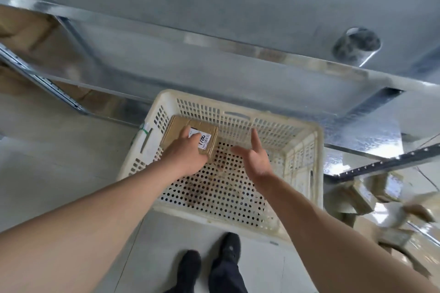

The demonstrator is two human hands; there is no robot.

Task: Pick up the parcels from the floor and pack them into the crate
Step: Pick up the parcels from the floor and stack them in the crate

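Note:
A white perforated plastic crate [302, 169] stands on the floor in front of me. A small brown cardboard parcel [176, 129] with a white label lies in its far left corner. My left hand [185, 154] grips the parcel from above, the thumb on the label. To its right, my right hand [254, 157] hovers over the crate's floor with straight fingers, holding nothing. Several more cardboard parcels [357, 197] lie heaped on the floor to the right of the crate.
A metal shelf rack [214, 45] runs across the scene behind the crate, with a metal cylinder [356, 46] on it and cardboard boxes [28, 38] at the left. A black perforated rail [381, 164] crosses at the right. My shoes [228, 252] stand just before the crate.

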